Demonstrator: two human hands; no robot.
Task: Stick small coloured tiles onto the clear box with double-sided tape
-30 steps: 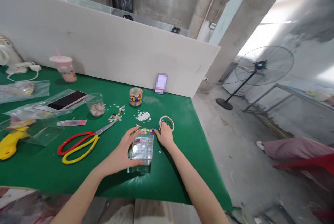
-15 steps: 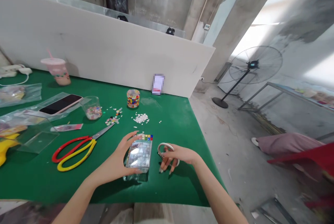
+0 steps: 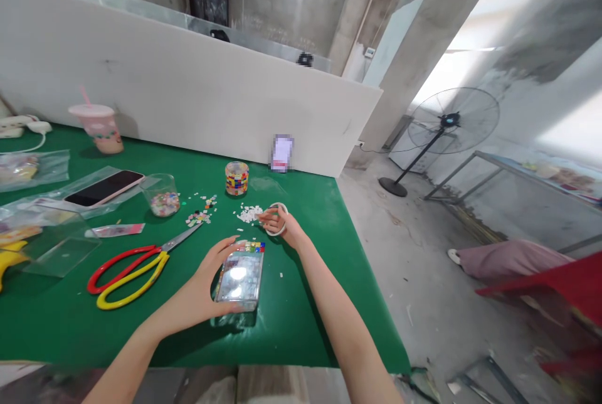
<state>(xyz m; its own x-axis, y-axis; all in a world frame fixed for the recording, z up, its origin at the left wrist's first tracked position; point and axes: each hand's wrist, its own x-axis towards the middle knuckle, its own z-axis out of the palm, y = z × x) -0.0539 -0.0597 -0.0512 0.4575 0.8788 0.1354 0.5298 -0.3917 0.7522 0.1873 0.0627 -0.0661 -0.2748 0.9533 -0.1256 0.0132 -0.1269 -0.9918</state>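
Observation:
My left hand point(image 3: 205, 288) grips a clear plastic box point(image 3: 239, 278) by its near and far sides, thumb at the near edge. Small coloured tiles line the box's far edge, and light glares off its top. A thin white ring point(image 3: 281, 228), like a roll of tape, hangs around the fingers of my right hand point(image 3: 282, 223). Those fingertips are bent together at the right edge of a pile of small white tiles point(image 3: 248, 213); whether a tile is between them cannot be made out. One loose white tile point(image 3: 281, 275) lies right of the box.
Red-and-yellow-handled scissors point(image 3: 136, 266) lie left of my left hand. Behind them are scattered coloured tiles point(image 3: 200, 219), a plastic cup of tiles point(image 3: 164, 200) and a dark-screened phone point(image 3: 106, 189). A tile-covered round container point(image 3: 236, 178) stands before the white partition point(image 3: 197, 96).
My right hand has moved forward and left, from beside the box to the white tile pile, carrying the white ring. My left hand still holds the box. A loose tile now shows right of it.

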